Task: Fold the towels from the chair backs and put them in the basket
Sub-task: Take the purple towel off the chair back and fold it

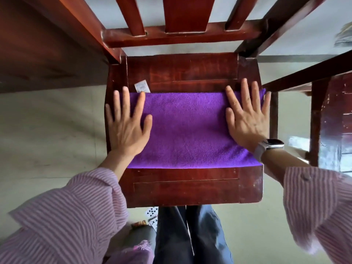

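Towel point(190, 130) on chair seat point(190, 187); left hand point(127, 126), right hand point(247, 119) flat, pressing its ends, gripping nothing. Smoothing step; next likely fold end to end.

The towel point(187, 130) is a plain, vivid purple with a small white label point(141, 87) at its far edge. The chair seat point(190, 185) and its back slats point(182, 14) are dark reddish-brown wood. Both sleeves point(76, 210) carry fine pink-and-white stripes. The watch point(270, 144) is white with a dark face. The floor point(47, 130) is pale greenish-grey.
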`<action>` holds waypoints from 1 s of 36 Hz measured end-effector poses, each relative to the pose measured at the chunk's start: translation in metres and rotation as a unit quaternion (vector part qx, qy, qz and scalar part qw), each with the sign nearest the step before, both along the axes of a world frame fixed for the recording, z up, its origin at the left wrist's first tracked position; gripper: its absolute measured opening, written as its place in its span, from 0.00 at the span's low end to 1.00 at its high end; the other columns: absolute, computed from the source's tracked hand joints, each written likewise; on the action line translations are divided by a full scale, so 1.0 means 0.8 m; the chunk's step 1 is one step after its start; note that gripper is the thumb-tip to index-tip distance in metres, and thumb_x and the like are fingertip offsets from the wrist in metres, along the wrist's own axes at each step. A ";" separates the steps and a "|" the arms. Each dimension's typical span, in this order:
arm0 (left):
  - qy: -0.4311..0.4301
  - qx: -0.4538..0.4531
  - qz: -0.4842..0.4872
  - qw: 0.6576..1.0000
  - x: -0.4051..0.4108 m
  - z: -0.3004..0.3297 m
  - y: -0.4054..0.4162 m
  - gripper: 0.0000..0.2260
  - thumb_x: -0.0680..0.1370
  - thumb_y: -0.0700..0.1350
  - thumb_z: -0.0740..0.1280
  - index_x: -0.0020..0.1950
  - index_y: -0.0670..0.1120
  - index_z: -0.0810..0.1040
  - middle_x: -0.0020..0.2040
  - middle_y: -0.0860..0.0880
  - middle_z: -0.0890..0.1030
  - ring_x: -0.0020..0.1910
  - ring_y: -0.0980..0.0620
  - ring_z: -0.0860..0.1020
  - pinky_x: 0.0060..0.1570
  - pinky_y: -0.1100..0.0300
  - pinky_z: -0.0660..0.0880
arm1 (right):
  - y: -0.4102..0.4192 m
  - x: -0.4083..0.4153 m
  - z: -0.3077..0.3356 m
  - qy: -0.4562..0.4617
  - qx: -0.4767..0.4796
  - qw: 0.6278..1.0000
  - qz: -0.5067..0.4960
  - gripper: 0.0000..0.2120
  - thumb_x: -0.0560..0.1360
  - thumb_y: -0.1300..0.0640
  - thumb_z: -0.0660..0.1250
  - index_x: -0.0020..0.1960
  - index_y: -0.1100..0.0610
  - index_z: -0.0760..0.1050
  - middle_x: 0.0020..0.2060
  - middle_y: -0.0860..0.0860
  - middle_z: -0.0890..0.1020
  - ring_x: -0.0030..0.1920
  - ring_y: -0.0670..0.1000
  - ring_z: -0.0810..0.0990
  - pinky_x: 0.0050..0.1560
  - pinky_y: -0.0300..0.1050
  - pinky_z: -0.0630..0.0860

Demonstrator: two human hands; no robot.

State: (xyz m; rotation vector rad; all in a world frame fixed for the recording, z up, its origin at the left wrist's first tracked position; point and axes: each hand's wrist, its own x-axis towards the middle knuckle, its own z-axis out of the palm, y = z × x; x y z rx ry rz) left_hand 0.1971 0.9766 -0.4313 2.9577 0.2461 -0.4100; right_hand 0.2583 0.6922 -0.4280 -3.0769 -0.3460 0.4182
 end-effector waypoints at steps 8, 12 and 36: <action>0.010 0.001 0.007 1.000 -0.005 0.020 -0.017 0.27 0.77 0.56 0.49 0.75 0.51 0.52 0.76 0.40 0.50 0.75 0.40 0.46 0.67 0.34 0.42 | -0.029 -0.003 0.027 0.021 0.197 0.971 -0.133 0.29 0.75 0.49 0.45 0.74 0.58 0.53 0.74 0.58 0.55 0.75 0.55 0.51 0.72 0.61 0.46; -0.007 -0.003 -0.080 0.997 -0.029 0.028 -0.051 0.26 0.76 0.54 0.51 0.74 0.52 0.54 0.76 0.43 0.54 0.75 0.42 0.49 0.67 0.34 0.43 | -0.035 -0.044 0.040 -0.011 0.123 0.991 -0.042 0.27 0.76 0.53 0.50 0.73 0.60 0.53 0.73 0.60 0.58 0.74 0.56 0.53 0.69 0.69 0.50; 0.069 -0.010 -0.019 0.997 -0.052 0.027 -0.100 0.28 0.74 0.60 0.50 0.74 0.55 0.52 0.76 0.42 0.52 0.74 0.38 0.48 0.65 0.31 0.46 | -0.051 -0.039 0.032 0.049 0.255 0.895 -0.363 0.10 0.75 0.61 0.64 0.51 0.68 0.74 0.47 0.64 0.79 0.52 0.63 0.74 0.51 0.43 0.63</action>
